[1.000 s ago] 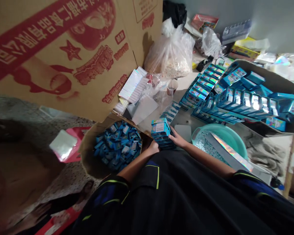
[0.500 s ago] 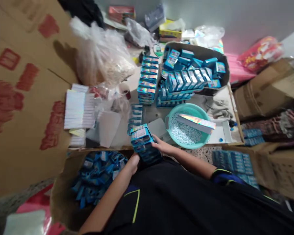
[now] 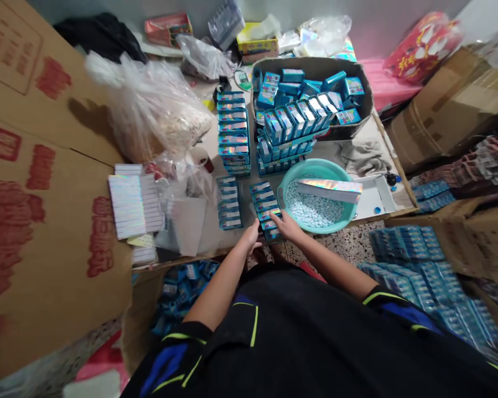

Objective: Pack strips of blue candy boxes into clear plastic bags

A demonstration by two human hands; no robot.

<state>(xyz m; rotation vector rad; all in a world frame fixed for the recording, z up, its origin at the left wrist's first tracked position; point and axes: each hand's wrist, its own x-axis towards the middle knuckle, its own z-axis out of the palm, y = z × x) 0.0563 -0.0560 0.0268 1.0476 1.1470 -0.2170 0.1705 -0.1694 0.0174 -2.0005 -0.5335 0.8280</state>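
A row of small blue boxes (image 3: 263, 198) lies at the table's front edge between my two hands. My left hand (image 3: 251, 237) is closed against the near left end of this row. From the other side my right hand (image 3: 288, 225) grips it, fingers over the boxes' edge. Just left lies another row of small blue boxes (image 3: 229, 202). Behind stands a taller stack of blue boxes (image 3: 233, 130), with more rows (image 3: 296, 124) piled to its right. A turquoise basin (image 3: 284, 185) of small pale pieces stands by my right hand, a shiny folded strip (image 3: 330, 189) across it.
A carton (image 3: 367, 91) of loose blue boxes stands at the back. White box stacks (image 3: 126, 204) and plastic bags (image 3: 149, 105) lie left. Below the table edge are a carton of blue boxes (image 3: 182, 287) and packed rows (image 3: 415, 265) at right.
The row of boxes between my hands has moved from a tilted hold over the table edge to lying on the table, right of the other row. Both hands moved with it; the view shifted.
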